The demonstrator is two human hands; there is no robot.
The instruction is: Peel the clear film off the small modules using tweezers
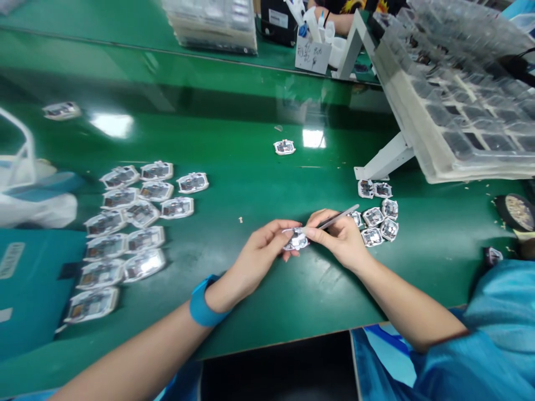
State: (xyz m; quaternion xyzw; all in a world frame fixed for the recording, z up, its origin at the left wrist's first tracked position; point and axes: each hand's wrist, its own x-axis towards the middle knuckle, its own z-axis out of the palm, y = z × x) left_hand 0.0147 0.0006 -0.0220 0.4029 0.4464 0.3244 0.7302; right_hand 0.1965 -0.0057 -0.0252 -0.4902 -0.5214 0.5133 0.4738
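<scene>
Between my fingers, just above the green bench, is a small white-rimmed electronic assembly (297,240) with silvery parts inside. My left hand (270,242) is closed on its left side, thumb on top. In my right hand (336,236) lies a pair of metal tweezers (345,214), gripped between thumb and fingers, its tip end at the assembly's right edge and partly hidden by the thumb. Close to the right hand lies a cluster of similar assemblies (371,236).
Many like assemblies (142,239) lie in rows at left, beside a teal folder (33,289). A single assembly (285,147) sits mid-bench. A slanted rack of clear bins (455,122) overhangs the right side. Behind stands a white tool holder (312,55); another person's arm (340,23) shows beyond.
</scene>
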